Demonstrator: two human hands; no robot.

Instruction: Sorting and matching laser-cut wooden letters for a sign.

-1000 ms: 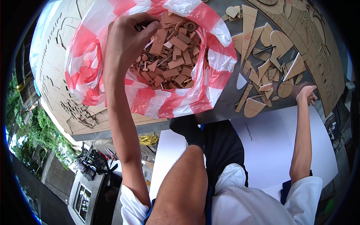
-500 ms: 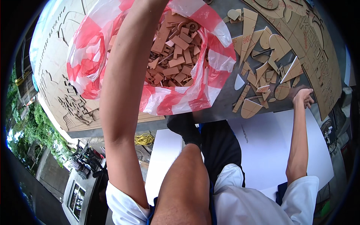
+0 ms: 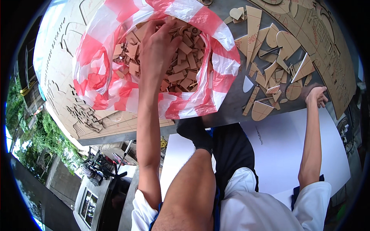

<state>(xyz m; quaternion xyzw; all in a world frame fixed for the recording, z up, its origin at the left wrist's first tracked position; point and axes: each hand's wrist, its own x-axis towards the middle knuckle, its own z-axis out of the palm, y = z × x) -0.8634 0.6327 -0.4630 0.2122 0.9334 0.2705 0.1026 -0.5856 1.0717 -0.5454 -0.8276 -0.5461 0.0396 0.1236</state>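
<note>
The grey bench [image 3: 231, 104] stretched across the top of my view, and on its far side and left lay large tan boards [image 3: 61, 88] with shapes cut out of them. Nearer me a big white sheet [image 3: 285, 154] lay below the bench edge, under my right arm. On the bench stood the red-and-white striped plastic bag [image 3: 185, 104], its mouth spread wide and its inside heaped with small brown cut-out scraps [image 3: 181, 69], mostly short strips and blocks. To the right of the bag, well apart from it, a loose spread of bigger flat offcuts [image 3: 269, 50] lay on the bare bench: teardrops, wedges, curved slivers and a heart shape near the top. My left hand [image 3: 156, 48] was down inside the bag, palm down on the heap with the fingers curled into the scraps; I think it had closed on a few pieces, but its back hid the palm, so I could not tell what it gripped. My right hand [image 3: 317, 96] rested at the near edge of the bench, just beside the lowest offcuts, fingers loosely bent and pressed on the surface, holding nothing that I could see. My dark sock [image 3: 194, 133] sat below the bag at the bench edge.
</note>
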